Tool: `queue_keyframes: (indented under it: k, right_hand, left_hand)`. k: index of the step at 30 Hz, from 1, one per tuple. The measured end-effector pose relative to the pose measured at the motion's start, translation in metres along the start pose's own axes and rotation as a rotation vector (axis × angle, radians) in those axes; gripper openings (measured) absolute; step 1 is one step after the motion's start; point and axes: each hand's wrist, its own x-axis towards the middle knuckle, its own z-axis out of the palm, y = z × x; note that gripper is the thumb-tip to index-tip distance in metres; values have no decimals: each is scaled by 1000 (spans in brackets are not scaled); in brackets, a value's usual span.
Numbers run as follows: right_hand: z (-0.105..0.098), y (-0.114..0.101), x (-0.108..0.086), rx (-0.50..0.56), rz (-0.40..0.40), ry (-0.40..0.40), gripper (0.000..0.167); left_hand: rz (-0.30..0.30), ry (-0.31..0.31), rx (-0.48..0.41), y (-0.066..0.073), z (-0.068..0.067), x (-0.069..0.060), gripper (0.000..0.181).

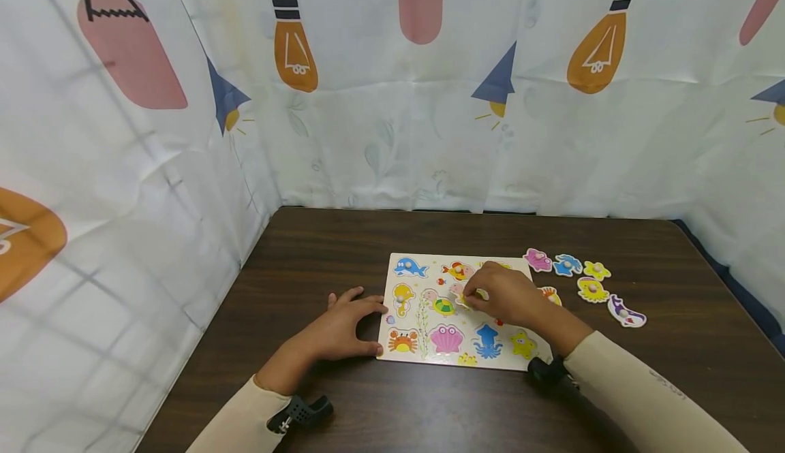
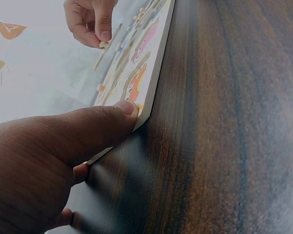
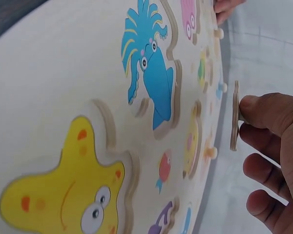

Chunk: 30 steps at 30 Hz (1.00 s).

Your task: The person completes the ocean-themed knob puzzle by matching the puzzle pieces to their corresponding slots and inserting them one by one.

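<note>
A wooden puzzle board (image 1: 429, 359) with printed sea animals lies flat on the table. My right hand (image 1: 505, 294) is over its upper middle, pinching a knobbed puzzle piece (image 3: 236, 117) between thumb and fingers. That piece is held above the board, seen edge-on in the right wrist view, so its picture is hidden there. My left hand (image 1: 343, 327) rests at the board's left edge, fingers spread, its thumb (image 2: 122, 108) on the near corner. The whale (image 1: 409, 267), clownfish (image 1: 456, 271) and seahorse (image 1: 403, 296) pieces sit in the board. Squid (image 3: 158, 80) and starfish (image 3: 71, 183) recesses show their printed pictures.
Right of the board lie several loose pieces: a pink one (image 1: 537, 260), a blue one (image 1: 567, 265), a yellow star (image 1: 597, 270), a round yellow one (image 1: 592, 290) and a purple one (image 1: 627, 313). An orange piece (image 1: 550, 295) is partly behind my right hand. Patterned curtains (image 1: 380, 146) surround the table.
</note>
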Motion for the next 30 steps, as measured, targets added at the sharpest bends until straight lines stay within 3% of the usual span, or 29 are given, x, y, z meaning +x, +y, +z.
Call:
queue_keyframes:
  k: [30]
  right_hand:
    - [20, -21, 25, -4, -63, -28, 4]
  left_hand:
    - [12, -6, -19, -2, -1, 0, 64]
